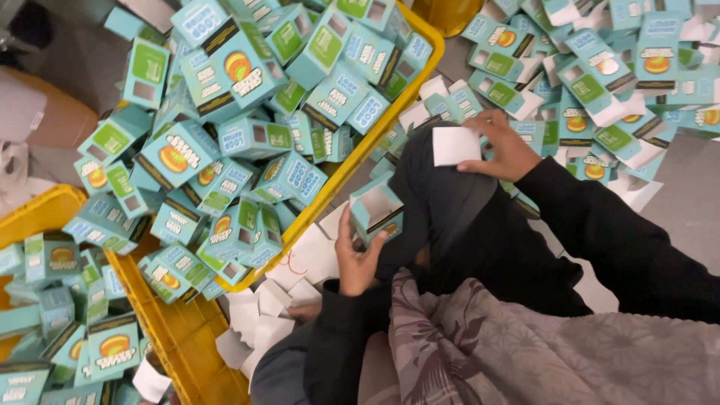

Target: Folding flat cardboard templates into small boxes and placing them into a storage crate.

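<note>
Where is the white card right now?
In the head view, the white card is pinched in the right hand, right of centre, above the open teal box.

2 yellow crates [420, 34], 2 hands [356, 259]

soft, even light is falling from overhead, leaving the teal boxes [247, 112] bright and saturated with no hard glare. the dark cloth [442, 202] at centre is swallowing detail, reading almost flat black. shadows are pooling in the corner at ten o'clock. the white card [456, 145] is nearly blowing out. edges at two o'clock are bending slightly from the wide lens, and fine print is smearing with mild motion blur.
</note>
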